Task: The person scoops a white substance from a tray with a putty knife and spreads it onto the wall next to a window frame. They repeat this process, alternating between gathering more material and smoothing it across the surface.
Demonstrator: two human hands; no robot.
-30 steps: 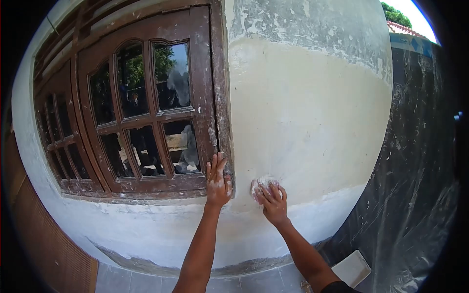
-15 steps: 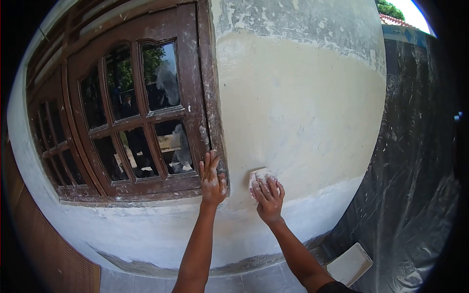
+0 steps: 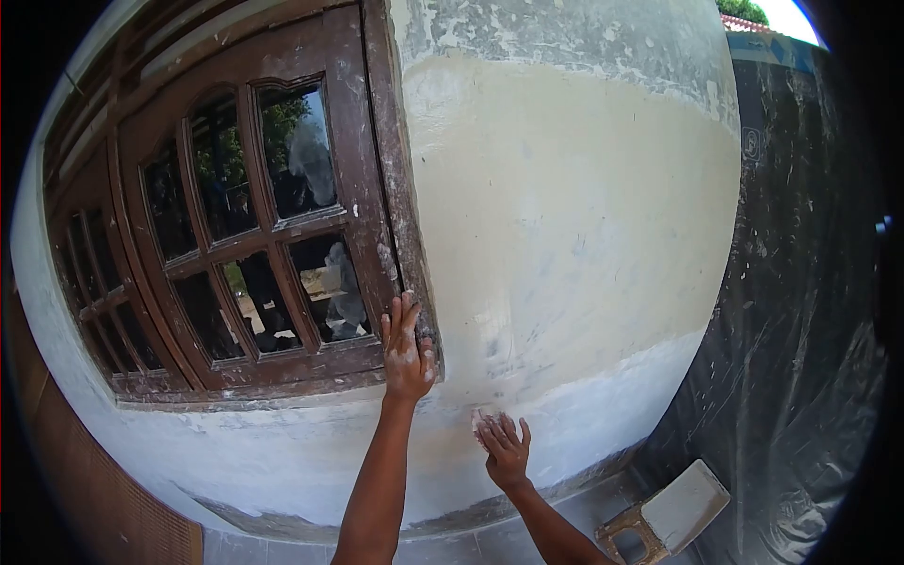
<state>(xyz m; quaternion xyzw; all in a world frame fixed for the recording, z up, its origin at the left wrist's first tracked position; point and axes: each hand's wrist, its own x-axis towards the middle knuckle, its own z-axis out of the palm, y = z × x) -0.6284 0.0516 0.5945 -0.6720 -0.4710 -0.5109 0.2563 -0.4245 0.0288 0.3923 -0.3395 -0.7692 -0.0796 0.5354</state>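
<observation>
My left hand [image 3: 408,363] lies flat against the lower right corner of the brown wooden window frame [image 3: 421,325], fingers stretched up and dusted white. Lower and to the right, my right hand [image 3: 507,460] presses a pale, dusty pad [image 3: 481,424] to the wall [image 3: 565,273]. The fingers cover most of the pad, so its exact kind is hidden. Above that hand, the cream coat bears a wet-looking streak with greyish smears. The pad sits near where the cream area meets the white band below.
Glass panes [image 3: 330,282] fill the window at left. Black plastic sheeting [image 3: 791,311] hangs along the right side. A stool [image 3: 685,508] with a pale, smeared top stands on the grey tiled floor at lower right. Brown woven matting [image 3: 104,480] edges the lower left.
My right hand has slid the pad down the wall from the cream area toward the white band, leaving a streak. My left hand stays on the frame. More of the stool shows.
</observation>
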